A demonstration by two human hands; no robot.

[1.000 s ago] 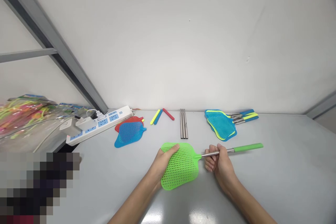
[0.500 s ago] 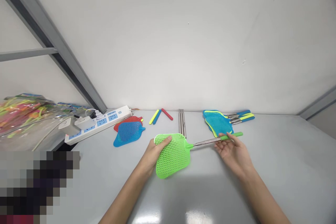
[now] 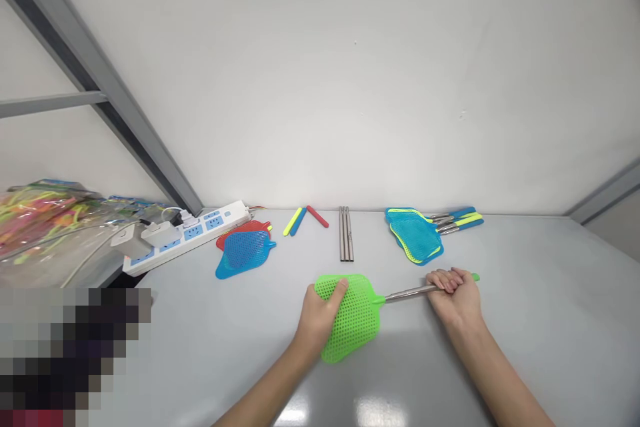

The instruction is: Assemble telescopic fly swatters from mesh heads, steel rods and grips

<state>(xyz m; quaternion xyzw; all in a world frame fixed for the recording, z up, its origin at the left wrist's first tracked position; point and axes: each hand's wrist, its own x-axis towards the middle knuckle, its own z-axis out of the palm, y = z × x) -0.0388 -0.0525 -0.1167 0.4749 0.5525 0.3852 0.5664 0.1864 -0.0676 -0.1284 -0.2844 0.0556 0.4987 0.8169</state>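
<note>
A green fly swatter [image 3: 356, 320] is held between my two hands above the grey table. My left hand [image 3: 320, 317] pinches the left edge of its perforated head, thumb on top. My right hand [image 3: 454, 293] is closed around the swatter's green grip, whose tip sticks out past the fist. A bare metal rod runs between the head and my right hand. Beyond my right hand lies a stack of blue and yellow swatters [image 3: 415, 237] with metal rods and coloured grips. Three metal rods [image 3: 346, 235] lie side by side behind the green head.
Loose blue and red swatter heads [image 3: 246, 253] lie at the left, beside a white power strip [image 3: 187, 237] with plugs in it. Yellow, blue and red grips [image 3: 299, 221] lie near the wall. Plastic-bagged colourful items [image 3: 55, 220] are at far left.
The swatter and both hands have come nearer to me and shifted right. My right hand's fingers, loosely around the grip before, have closed into a fist on it.
</note>
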